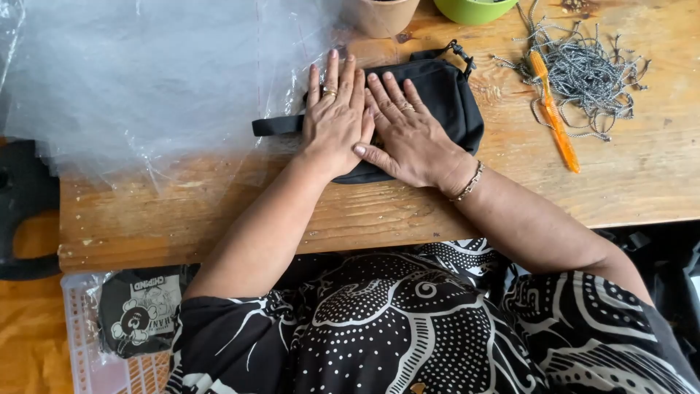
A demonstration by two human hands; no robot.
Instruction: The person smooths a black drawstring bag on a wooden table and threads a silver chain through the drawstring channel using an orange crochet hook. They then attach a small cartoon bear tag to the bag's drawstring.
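A small black fabric pouch bag with a strap and buckle lies flat on the wooden table. My left hand presses flat on the bag's left part, fingers spread, rings on two fingers. Beside it and touching it, my right hand also lies flat on the bag, a bracelet at the wrist. Neither hand grips anything. The bag's strap end sticks out to the left from under my left hand.
A large clear plastic sheet covers the table's left. A pile of grey cords with an orange comb lies at right. A tan pot and green bowl stand at the back. A packaged black item sits in a white basket below.
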